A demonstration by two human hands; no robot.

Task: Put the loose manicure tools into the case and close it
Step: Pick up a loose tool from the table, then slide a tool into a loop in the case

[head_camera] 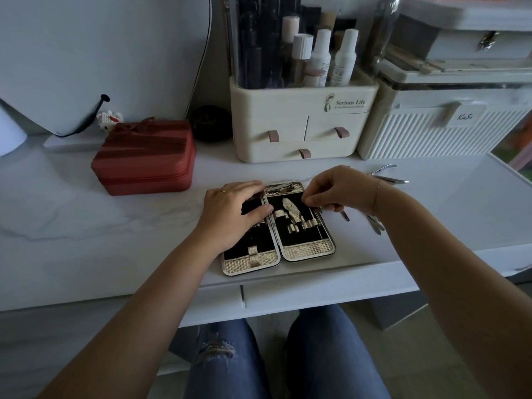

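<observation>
At the centre of the frame a black-lined manicure case with gold patterned trim (pixel 305 249) lies open flat on the white marble-look desk (pixel 115 226), its two halves side by side. The left hand (pixel 233 214) rests spread and palm-down on the left half, holding nothing, seemingly steadying the case. The right hand (pixel 336 191) hovers over the right half's upper edge, fingers pinched on a thin metal tool (pixel 345 216) whose dark tip pokes out below the palm. A silver nail clipper (pixel 283 187) already sits at the top of the right half. Right of centre, more loose steel tools (pixel 388 175) lie on the desk beyond the wrist, others (pixel 377 224) just below it. The step appears to be seating the pinched tool; next it must slide under a gold elastic loop (pixel 308 224), aligned lengthwise with the case.
</observation>
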